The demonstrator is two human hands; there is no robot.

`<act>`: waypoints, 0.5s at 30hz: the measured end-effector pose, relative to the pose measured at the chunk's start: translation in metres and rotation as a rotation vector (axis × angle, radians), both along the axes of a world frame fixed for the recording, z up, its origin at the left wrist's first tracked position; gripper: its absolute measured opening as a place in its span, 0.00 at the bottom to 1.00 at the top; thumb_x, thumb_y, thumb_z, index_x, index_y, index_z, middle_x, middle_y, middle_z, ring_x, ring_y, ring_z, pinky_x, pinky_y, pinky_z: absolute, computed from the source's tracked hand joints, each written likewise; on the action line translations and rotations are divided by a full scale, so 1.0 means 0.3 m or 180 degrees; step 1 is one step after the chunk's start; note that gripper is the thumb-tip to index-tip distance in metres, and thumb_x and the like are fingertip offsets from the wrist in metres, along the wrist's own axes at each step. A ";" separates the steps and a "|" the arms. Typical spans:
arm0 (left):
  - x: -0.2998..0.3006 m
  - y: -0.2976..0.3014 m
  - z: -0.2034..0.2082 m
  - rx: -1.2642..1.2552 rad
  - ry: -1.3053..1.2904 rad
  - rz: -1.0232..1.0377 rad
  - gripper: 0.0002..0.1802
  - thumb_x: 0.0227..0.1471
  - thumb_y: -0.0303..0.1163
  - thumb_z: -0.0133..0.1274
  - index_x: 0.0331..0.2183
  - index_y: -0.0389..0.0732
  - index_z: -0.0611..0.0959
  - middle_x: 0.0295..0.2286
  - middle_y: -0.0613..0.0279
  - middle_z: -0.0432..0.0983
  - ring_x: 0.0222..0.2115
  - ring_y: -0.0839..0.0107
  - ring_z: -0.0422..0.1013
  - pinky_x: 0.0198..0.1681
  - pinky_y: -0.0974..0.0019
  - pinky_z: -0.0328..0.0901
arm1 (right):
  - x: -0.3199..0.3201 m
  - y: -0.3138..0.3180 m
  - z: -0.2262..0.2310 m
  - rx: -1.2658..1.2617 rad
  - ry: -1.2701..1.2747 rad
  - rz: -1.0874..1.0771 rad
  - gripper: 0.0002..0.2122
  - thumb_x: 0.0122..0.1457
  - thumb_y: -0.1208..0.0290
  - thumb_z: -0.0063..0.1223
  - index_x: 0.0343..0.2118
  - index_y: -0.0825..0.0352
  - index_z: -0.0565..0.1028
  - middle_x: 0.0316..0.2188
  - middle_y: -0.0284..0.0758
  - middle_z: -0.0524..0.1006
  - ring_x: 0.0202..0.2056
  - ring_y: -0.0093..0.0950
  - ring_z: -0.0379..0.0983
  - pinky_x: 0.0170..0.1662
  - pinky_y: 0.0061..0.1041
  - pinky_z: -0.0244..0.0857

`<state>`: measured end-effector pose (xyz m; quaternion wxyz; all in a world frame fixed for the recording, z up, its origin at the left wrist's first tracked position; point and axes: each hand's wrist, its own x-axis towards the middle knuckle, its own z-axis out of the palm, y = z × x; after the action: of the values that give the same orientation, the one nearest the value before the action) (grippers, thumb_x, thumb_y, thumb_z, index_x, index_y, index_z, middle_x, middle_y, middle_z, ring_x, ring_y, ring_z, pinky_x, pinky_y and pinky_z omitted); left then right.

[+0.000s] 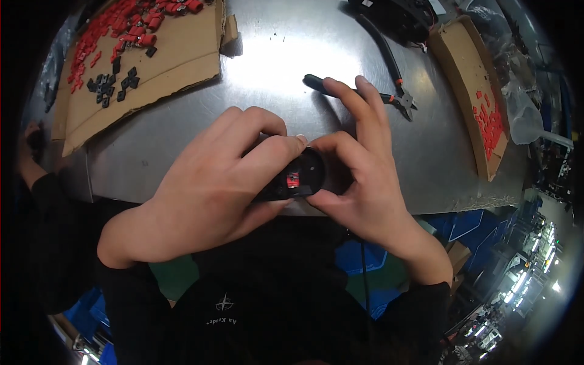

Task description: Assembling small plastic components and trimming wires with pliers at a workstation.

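Nearest me, dark sleeves come up to the front edge of a metal table [152, 146], and just over that edge I have a round black part [315, 170] with a red piece [293, 180] showing inside. My left hand [207, 176] grasps its left side, fingers bent over the top, thumb below. My right hand [374, 173] pinches its right side between thumb and index finger, other fingers raised. Those fingers block my view of one handle of the pliers [406, 104]; I cannot tell whether they touch it. Farther off on my right, a cardboard tray [456, 55] holds red bits [488, 125]; on my left, a cardboard sheet [176, 73] bears black pieces [104, 86] and red connectors [137, 27]. A bulky black object [395, 18] sits beyond the pliers.
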<state>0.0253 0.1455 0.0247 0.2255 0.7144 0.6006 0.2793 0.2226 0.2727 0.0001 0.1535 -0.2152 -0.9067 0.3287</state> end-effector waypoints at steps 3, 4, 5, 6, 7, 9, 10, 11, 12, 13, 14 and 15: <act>-0.005 -0.005 -0.010 0.0034 -0.0006 0.0051 0.36 0.35 0.20 0.71 0.50 0.36 0.77 0.45 0.49 0.72 0.44 0.49 0.72 0.46 0.56 0.70 | -0.012 -0.004 -0.009 -0.0021 0.0015 0.0052 0.16 0.43 0.71 0.76 0.35 0.63 0.81 0.71 0.46 0.58 0.74 0.54 0.41 0.71 0.53 0.44; -0.006 -0.007 -0.015 0.0032 -0.0023 0.0068 0.36 0.35 0.20 0.71 0.50 0.36 0.77 0.45 0.49 0.72 0.44 0.49 0.72 0.46 0.56 0.70 | -0.013 -0.004 -0.015 -0.0041 0.0004 0.0057 0.15 0.43 0.71 0.76 0.35 0.63 0.81 0.72 0.45 0.58 0.75 0.54 0.39 0.71 0.53 0.43; -0.007 -0.008 -0.018 0.0042 -0.0074 0.0081 0.35 0.35 0.20 0.71 0.49 0.36 0.78 0.45 0.49 0.72 0.44 0.49 0.72 0.46 0.56 0.70 | -0.015 -0.003 -0.020 -0.0062 0.0001 0.0070 0.15 0.44 0.70 0.76 0.34 0.63 0.81 0.72 0.45 0.57 0.75 0.54 0.37 0.71 0.53 0.42; -0.007 -0.008 -0.021 0.0052 -0.0128 0.0089 0.35 0.35 0.20 0.70 0.49 0.36 0.78 0.45 0.49 0.73 0.44 0.49 0.72 0.46 0.56 0.69 | -0.015 -0.001 -0.024 -0.0065 -0.0011 0.0091 0.15 0.44 0.70 0.76 0.34 0.63 0.81 0.72 0.45 0.57 0.75 0.54 0.37 0.71 0.53 0.42; -0.006 -0.007 -0.024 0.0049 -0.0141 0.0104 0.35 0.35 0.20 0.70 0.49 0.36 0.78 0.45 0.49 0.73 0.44 0.49 0.72 0.46 0.56 0.69 | -0.013 0.003 -0.027 -0.0049 0.0000 0.0088 0.14 0.44 0.70 0.75 0.34 0.63 0.81 0.73 0.44 0.57 0.75 0.54 0.36 0.72 0.53 0.41; -0.004 -0.005 -0.025 0.0073 -0.0133 0.0139 0.34 0.35 0.20 0.70 0.48 0.36 0.78 0.44 0.50 0.73 0.44 0.50 0.72 0.46 0.55 0.69 | -0.009 0.000 -0.028 -0.0039 -0.0008 0.0065 0.14 0.44 0.70 0.75 0.33 0.63 0.81 0.73 0.44 0.57 0.75 0.53 0.36 0.72 0.53 0.40; -0.003 -0.004 -0.028 0.0068 -0.0150 0.0130 0.34 0.35 0.20 0.70 0.48 0.36 0.78 0.44 0.50 0.73 0.44 0.50 0.72 0.46 0.55 0.69 | -0.007 0.000 -0.031 -0.0035 0.0010 0.0089 0.14 0.45 0.69 0.75 0.34 0.64 0.81 0.73 0.44 0.58 0.75 0.54 0.36 0.72 0.53 0.40; -0.007 -0.008 -0.023 0.0037 -0.0108 0.0135 0.34 0.35 0.20 0.70 0.49 0.37 0.78 0.44 0.50 0.73 0.44 0.50 0.72 0.46 0.55 0.69 | -0.014 0.002 -0.028 -0.0022 0.0046 0.0141 0.14 0.46 0.69 0.75 0.34 0.64 0.81 0.72 0.44 0.58 0.75 0.54 0.37 0.72 0.53 0.39; -0.011 -0.010 -0.018 0.0006 -0.0065 0.0137 0.34 0.35 0.20 0.70 0.49 0.37 0.79 0.43 0.50 0.73 0.44 0.50 0.72 0.46 0.55 0.69 | -0.017 0.004 -0.021 -0.0015 0.0047 0.0157 0.14 0.46 0.69 0.75 0.34 0.64 0.81 0.72 0.44 0.58 0.75 0.54 0.37 0.72 0.53 0.39; -0.016 -0.013 -0.008 0.0014 -0.0062 0.0152 0.34 0.35 0.20 0.70 0.49 0.37 0.79 0.43 0.50 0.73 0.44 0.50 0.72 0.46 0.55 0.69 | -0.017 0.005 -0.011 0.0105 -0.0139 0.0242 0.15 0.46 0.69 0.74 0.36 0.64 0.81 0.72 0.45 0.58 0.75 0.53 0.37 0.72 0.53 0.40; -0.018 -0.010 -0.003 -0.0069 -0.0085 0.0114 0.35 0.35 0.21 0.70 0.49 0.37 0.79 0.43 0.51 0.73 0.44 0.50 0.72 0.46 0.55 0.69 | -0.013 0.007 -0.005 0.0230 -0.0337 0.0306 0.15 0.47 0.69 0.73 0.37 0.64 0.81 0.73 0.45 0.57 0.75 0.53 0.37 0.72 0.53 0.40; -0.020 -0.008 0.000 -0.0149 -0.0105 0.0076 0.35 0.35 0.21 0.71 0.50 0.38 0.79 0.42 0.51 0.73 0.44 0.49 0.72 0.46 0.55 0.69 | -0.009 0.007 -0.003 0.0245 -0.0346 0.0301 0.15 0.47 0.69 0.73 0.37 0.64 0.81 0.73 0.45 0.57 0.75 0.53 0.37 0.72 0.53 0.40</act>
<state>0.0194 0.1432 0.0248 0.2487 0.6970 0.6117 0.2796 0.2199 0.2749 -0.0007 0.0965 -0.1836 -0.9348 0.2883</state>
